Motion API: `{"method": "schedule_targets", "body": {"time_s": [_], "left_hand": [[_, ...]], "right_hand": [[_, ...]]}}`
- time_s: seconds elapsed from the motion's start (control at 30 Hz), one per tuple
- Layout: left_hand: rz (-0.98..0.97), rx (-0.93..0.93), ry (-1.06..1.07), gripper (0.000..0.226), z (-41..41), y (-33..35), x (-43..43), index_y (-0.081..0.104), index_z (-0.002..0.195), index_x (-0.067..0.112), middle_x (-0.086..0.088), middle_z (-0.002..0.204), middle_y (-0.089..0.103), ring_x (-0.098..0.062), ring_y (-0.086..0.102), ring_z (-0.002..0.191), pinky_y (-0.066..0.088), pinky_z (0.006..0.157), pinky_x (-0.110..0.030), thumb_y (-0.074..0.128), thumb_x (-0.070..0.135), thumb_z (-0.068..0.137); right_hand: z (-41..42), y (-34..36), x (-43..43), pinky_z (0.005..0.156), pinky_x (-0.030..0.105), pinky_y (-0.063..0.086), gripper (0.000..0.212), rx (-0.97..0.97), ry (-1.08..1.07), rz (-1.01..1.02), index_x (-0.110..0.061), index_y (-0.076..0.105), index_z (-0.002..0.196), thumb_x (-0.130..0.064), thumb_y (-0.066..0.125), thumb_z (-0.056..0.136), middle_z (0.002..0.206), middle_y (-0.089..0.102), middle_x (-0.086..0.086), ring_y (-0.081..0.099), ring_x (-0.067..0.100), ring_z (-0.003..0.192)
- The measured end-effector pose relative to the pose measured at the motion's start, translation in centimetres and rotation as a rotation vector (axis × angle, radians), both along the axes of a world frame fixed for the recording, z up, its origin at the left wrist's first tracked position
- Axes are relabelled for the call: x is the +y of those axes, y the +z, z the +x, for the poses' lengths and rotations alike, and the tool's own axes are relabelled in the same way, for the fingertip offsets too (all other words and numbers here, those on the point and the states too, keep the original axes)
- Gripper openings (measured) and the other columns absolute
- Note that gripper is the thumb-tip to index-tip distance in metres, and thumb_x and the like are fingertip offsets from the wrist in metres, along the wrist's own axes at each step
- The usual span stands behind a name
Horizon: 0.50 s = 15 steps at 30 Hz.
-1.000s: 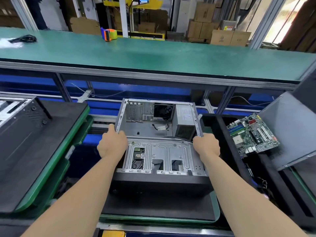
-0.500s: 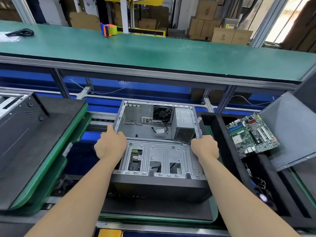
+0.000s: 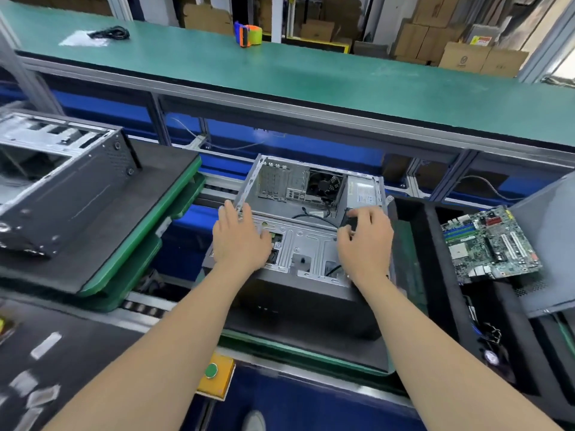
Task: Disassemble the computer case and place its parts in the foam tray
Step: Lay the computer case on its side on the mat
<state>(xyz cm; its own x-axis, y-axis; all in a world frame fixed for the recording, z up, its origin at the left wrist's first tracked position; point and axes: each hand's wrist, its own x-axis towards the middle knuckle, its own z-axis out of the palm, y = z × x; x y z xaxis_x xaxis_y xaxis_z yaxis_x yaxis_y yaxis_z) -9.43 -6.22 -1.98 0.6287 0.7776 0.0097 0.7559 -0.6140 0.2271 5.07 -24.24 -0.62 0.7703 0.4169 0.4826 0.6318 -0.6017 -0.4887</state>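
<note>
Where the case sits: the computer case [image 3: 298,244] lies open face up on a dark pad over a green pallet [image 3: 295,353], straight ahead and just left of the foam tray [image 3: 410,205].
Left hand: the left hand [image 3: 239,241] lies flat with its fingers straight and close together, resting on the case's left rim and the metal bracket below it.
Right hand: the right hand [image 3: 365,241] is at the case's right side with its fingers curled by the power supply [image 3: 364,192]; I cannot tell whether it holds anything.
Inside the case: a black fan [image 3: 325,185] sits at the far wall, the power supply is in the far right corner, and loose black wires run between them.
Foam tray: it is black and deep, and a green circuit board [image 3: 491,241] lies tilted in it; a grey panel [image 3: 547,244] leans just beyond the board.
Left side: a second case [image 3: 62,181] rests on a dark mat.
Counter: the green counter [image 3: 311,79] runs behind, with a tape roll [image 3: 249,34] and a black cable [image 3: 109,34] well apart on it.
Near edge: a yellow box [image 3: 214,373] carries a green button.
</note>
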Motion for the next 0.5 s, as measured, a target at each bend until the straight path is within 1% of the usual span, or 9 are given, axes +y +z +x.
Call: {"method": "schedule_targets", "body": {"time_s": [0.07,0.13,0.23,0.3,0.4,0.43,0.5], "left_hand": [[0.056,-0.024,-0.016,0.073,-1.3,-0.4,-1.3,0.012,0.163,0.011,-0.019,0.170,0.003,-0.035,0.003,0.158,0.011,0.127,-0.047,0.033,0.049,0.105],[0.106,-0.048,-0.012,0.070,-2.6,-0.9,-2.8,0.019,0.161,0.010,-0.016,0.170,0.012,-0.033,0.009,0.157,0.012,0.127,-0.046,0.033,0.049,0.104],[0.120,-0.134,0.001,0.067,-4.5,-1.7,-5.4,0.023,0.160,0.010,-0.013,0.170,0.014,-0.029,0.010,0.157,0.010,0.128,-0.043,0.029,0.050,0.107],[0.111,-0.198,-0.016,0.064,-6.1,-2.1,-6.9,0.028,0.160,0.011,-0.010,0.170,0.016,-0.025,0.010,0.158,0.006,0.129,-0.041,0.026,0.048,0.108],[0.089,-0.245,-0.059,0.060,-8.9,-2.5,-8.8,0.023,0.163,0.015,-0.006,0.172,0.009,-0.022,0.003,0.159,0.008,0.128,-0.045,0.032,0.041,0.109],[0.067,-0.264,-0.064,0.061,-9.8,-2.6,-9.3,0.020,0.163,0.017,-0.005,0.172,0.007,-0.020,0.001,0.159,0.009,0.128,-0.046,0.036,0.036,0.108],[0.012,-0.308,-0.053,0.063,-11.8,-2.7,-10.5,0.019,0.164,0.021,-0.002,0.173,0.007,-0.019,0.004,0.159,0.011,0.128,-0.045,0.042,0.027,0.106]], "right_hand": [[-1.3,0.0,0.3,0.099,0.041,0.043,0.027,0.046,0.091,0.014,-0.008,0.069,0.114,-0.003,0.058,0.091,0.121,0.063,0.007,0.056,0.026,0.114],[-2.9,-0.1,0.6,0.100,0.045,0.045,0.029,0.093,0.171,-0.003,-0.009,0.069,0.115,0.000,0.057,0.089,0.124,0.063,0.008,0.056,0.028,0.118],[-5.7,-0.8,0.8,0.107,0.045,0.042,0.026,0.070,0.307,-0.074,-0.009,0.070,0.113,-0.002,0.062,0.089,0.129,0.061,0.012,0.053,0.031,0.127],[-7.5,-1.4,0.8,0.106,0.044,0.042,0.022,0.036,0.408,-0.055,-0.008,0.071,0.110,-0.002,0.064,0.090,0.126,0.062,0.013,0.054,0.032,0.124],[-10.6,-2.4,0.8,0.097,0.043,0.046,0.018,0.028,0.541,-0.005,-0.007,0.072,0.106,-0.003,0.065,0.091,0.115,0.063,0.010,0.057,0.029,0.111],[-11.8,-2.8,0.8,0.097,0.042,0.047,0.017,0.045,0.589,0.015,-0.007,0.072,0.105,-0.002,0.066,0.090,0.113,0.063,0.010,0.056,0.029,0.110],[-14.4,-3.6,0.6,0.101,0.043,0.045,0.018,0.078,0.680,0.039,-0.006,0.074,0.103,0.001,0.068,0.088,0.112,0.064,0.010,0.055,0.031,0.113]]}}
